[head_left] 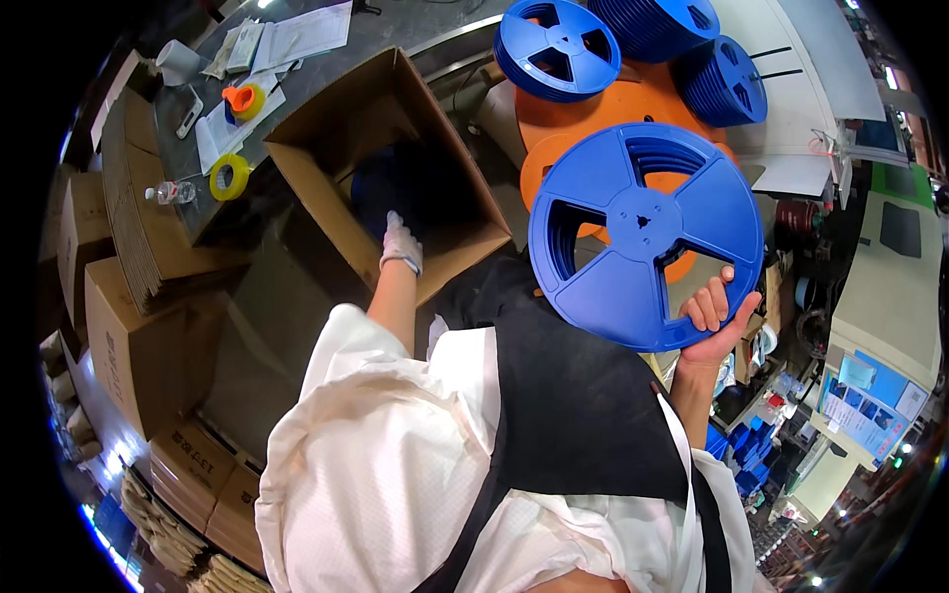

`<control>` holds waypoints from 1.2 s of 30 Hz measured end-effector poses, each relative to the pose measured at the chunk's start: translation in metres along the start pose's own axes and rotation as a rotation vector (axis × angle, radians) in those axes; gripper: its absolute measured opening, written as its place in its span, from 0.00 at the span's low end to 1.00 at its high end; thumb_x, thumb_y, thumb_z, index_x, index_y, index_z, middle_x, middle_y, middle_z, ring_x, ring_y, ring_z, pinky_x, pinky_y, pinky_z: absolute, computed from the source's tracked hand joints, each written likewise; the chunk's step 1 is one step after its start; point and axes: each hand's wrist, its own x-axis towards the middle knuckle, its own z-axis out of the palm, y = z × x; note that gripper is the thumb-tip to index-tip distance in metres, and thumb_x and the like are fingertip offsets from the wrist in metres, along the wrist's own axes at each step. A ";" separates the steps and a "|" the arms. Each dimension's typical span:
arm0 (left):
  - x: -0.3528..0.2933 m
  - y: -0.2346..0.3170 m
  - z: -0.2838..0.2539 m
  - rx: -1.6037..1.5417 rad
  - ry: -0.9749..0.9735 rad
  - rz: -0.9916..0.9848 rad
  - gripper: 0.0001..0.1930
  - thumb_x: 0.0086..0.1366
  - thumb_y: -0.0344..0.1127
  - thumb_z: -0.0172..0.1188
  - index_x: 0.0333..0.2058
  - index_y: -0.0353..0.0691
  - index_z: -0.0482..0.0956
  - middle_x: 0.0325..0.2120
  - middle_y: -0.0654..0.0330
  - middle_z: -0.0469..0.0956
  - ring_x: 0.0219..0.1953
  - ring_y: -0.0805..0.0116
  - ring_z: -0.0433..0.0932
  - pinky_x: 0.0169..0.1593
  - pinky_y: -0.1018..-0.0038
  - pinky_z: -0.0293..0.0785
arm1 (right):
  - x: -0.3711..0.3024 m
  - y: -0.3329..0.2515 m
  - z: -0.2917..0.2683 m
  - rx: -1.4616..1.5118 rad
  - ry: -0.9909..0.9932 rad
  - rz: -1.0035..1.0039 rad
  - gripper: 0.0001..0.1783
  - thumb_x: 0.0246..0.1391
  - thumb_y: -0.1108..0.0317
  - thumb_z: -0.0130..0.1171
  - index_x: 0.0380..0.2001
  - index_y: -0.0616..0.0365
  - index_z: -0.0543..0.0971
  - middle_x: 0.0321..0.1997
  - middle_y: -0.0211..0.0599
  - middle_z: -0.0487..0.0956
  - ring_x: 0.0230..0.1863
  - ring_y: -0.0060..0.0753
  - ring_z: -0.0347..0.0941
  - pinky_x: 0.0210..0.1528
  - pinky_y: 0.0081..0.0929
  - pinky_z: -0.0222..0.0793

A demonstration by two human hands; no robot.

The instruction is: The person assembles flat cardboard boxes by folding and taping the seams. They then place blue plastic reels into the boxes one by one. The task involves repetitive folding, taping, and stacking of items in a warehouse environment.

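My left hand [400, 244], in a white glove, reaches down inside an open cardboard box [298, 181]. Against it, in shadow, lies a dark blue reel [374, 193]; whether the fingers grip its edge cannot be made out. My bare right hand [714, 318] is closed round the rim of a large blue plastic reel [603, 287], with its fingers through one of the cut-outs. More reels of the same kind show stacked behind that reel's openings. The reel is tilted, its flat face toward me, right of the box.
Smaller blue reels [560, 49] stand in stacks on orange reels [539, 114] at the back. On the grey table [381, 30] are yellow tape [230, 178], papers [306, 38] and a bottle [170, 193]. Flattened cartons [148, 198] and closed boxes [129, 341] line the left.
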 end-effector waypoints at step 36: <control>-0.211 0.012 0.146 1.405 -0.092 1.339 0.18 0.67 0.41 0.54 0.52 0.40 0.75 0.47 0.47 0.77 0.50 0.50 0.75 0.55 0.62 0.69 | 0.031 0.027 0.030 0.121 -0.260 0.157 0.25 0.60 0.44 0.54 0.39 0.57 0.66 0.17 0.22 0.59 0.15 0.14 0.55 0.19 0.16 0.53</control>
